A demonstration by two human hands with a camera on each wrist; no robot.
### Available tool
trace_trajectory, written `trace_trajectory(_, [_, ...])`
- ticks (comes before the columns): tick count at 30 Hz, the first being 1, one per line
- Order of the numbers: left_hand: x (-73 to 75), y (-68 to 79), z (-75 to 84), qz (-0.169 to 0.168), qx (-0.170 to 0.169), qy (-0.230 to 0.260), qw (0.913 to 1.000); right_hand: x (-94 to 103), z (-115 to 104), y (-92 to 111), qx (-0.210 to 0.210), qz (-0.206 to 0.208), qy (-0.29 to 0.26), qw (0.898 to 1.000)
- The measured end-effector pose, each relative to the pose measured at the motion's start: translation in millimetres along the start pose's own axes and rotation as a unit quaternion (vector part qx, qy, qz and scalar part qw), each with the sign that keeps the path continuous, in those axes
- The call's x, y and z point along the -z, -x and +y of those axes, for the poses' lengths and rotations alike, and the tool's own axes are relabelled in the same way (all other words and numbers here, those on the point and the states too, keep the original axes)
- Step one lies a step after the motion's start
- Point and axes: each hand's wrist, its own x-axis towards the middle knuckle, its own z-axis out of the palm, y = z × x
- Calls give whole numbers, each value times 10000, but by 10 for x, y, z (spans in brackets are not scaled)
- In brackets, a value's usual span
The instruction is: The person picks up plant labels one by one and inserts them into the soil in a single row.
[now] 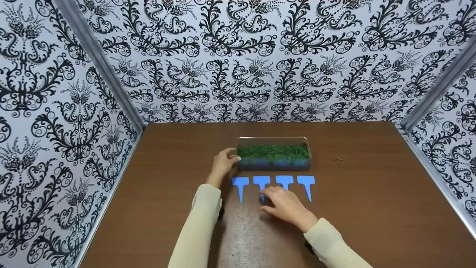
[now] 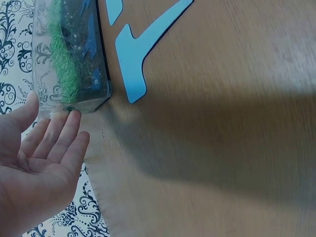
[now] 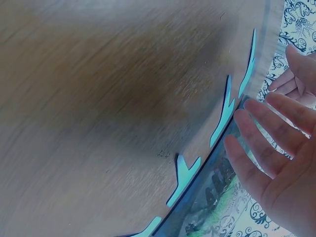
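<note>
A clear rectangular tub (image 1: 273, 165) of green sprouts (image 1: 273, 152) stands on the wooden table, blue showing low through its wall. At its left end is my left hand (image 1: 224, 162), fingertips touching the wall; in the left wrist view those fingers (image 2: 59, 133) look loosely extended, not wrapped round it. Several blue T-shaped plant labels (image 1: 240, 181) lie in a row in front of the tub, stems toward me. Over the middle labels reaches my right hand (image 1: 286, 206), partly covering two of them. The right wrist view shows its fingers (image 3: 261, 148) spread and holding nothing.
Small brown crumbs (image 1: 337, 159) lie on the table to the right of the tub. Patterned black-and-white walls (image 1: 256, 74) with metal corner posts (image 1: 108, 67) enclose the back and sides of the wooden table (image 1: 167, 167).
</note>
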Motion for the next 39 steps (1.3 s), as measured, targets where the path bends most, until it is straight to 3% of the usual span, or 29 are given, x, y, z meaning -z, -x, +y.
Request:
trace_trajectory(15, [-2,9,-8,12,-84,69,9999,-24,-6,-20,64,-33,82,9999])
trace_trajectory(22, [-7,-4,-2,-36,101,18,9999,-13,-40,-29,-46,-150,46,9999])
trace_trajectory(39, [1,17,4,-33,-5,98,9999,-24,-83,-48,-124,-187,-56,9997])
